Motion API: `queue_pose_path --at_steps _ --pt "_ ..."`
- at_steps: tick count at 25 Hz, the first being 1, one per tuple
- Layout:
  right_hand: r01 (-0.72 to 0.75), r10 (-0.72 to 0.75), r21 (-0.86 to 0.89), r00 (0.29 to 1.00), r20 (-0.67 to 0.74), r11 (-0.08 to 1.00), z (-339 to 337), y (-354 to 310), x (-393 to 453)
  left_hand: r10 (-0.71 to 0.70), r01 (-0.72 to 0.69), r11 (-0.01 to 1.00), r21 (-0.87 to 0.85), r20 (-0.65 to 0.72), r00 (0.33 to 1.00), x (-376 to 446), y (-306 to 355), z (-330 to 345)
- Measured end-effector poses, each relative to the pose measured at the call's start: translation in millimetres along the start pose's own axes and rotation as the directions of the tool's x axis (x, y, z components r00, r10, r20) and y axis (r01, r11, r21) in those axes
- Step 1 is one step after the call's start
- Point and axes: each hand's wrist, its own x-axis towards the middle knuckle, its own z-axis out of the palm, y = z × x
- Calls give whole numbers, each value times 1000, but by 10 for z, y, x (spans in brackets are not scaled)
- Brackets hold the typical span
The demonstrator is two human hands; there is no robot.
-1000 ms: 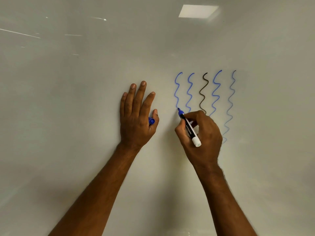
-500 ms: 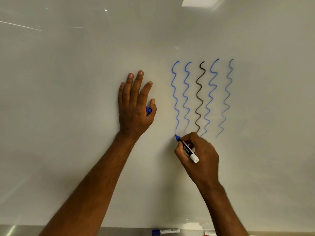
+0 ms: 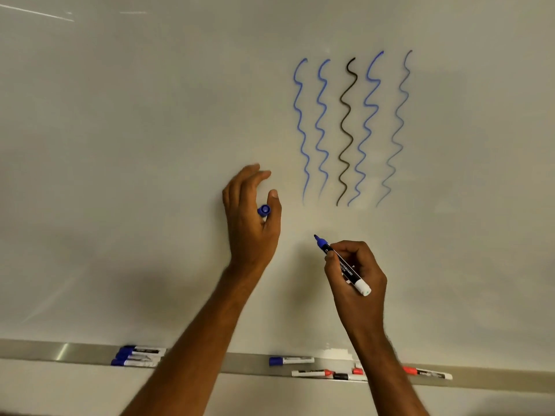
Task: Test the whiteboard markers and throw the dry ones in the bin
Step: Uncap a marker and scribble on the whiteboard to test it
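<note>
Right hand (image 3: 356, 277) gripped marker (image 3: 342, 264), tip off board below squiggles (image 3: 348, 130). Left hand (image 3: 252, 214) held cap (image 3: 264, 210), just left of marker. Recommended: align cap squarely with tip, press until seated.

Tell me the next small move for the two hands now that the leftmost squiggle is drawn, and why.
Probably bring the blue cap in the left hand onto the tip of the blue marker in the right hand. The tip is off the whiteboard, and the leftmost blue line looks solid, so this marker seems good and likely goes back on the tray.
</note>
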Motion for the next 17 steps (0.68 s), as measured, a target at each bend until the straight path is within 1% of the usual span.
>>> queue_pose_path --at_steps 1,2,3,4,5,6,7,8,9,10,12,13,14,15,17 --pt "-35 34 34 999 6 999 -9 25 -50 -146 145 985 -92 -1 989 -170 48 -23" --pt "-68 67 65 998 13 996 -15 48 -98 -316 314 930 -193 24 949 -320 86 -49" --pt "-101 100 91 995 23 991 -24 74 -157 -478 478 830 -288 78 875 -463 104 -75" --pt "-134 132 113 991 32 984 -33 99 -215 -612 617 702 -356 142 778 -596 91 -98" --pt "-168 164 136 986 41 976 -38 120 -273 -717 728 555 -403 213 664 -724 52 -124" --pt "-198 193 155 980 49 968 -42 143 -331 -791 808 389 -442 289 539 -849 16 -152" --pt "-223 216 168 975 59 960 -41 165 -386 -837 854 221 -470 358 414 -965 -27 -182" --pt "-247 238 177 969 71 953 -35 181 -446 -862 873 79 -482 407 303 -1073 -62 -213" --pt "-273 261 185 962 85 944 -28 190 -506 -873 876 -30 -482 439 212 -1179 -96 -241" --pt "-301 286 193 953 102 934 -18 196 -562 -877 870 -113 -480 459 140 -1274 -125 -261" --pt "-361 337 204 931 143 910 1 223 -689 -872 836 -243 -492 489 34 -1436 -154 -313" --pt "-386 357 207 920 164 899 6 239 -755 -862 806 -305 -508 507 -7 -1493 -156 -345" --pt "-405 371 210 910 185 890 13 252 -817 -852 769 -356 -531 523 -33 -1535 -151 -384" --pt "-419 379 210 902 205 884 20 264 -875 -843 734 -392 -555 536 -44 -1565 -138 -423" --pt "-434 384 194 890 247 880 41 281 -984 -842 678 -421 -602 538 -45 -1603 -105 -499"
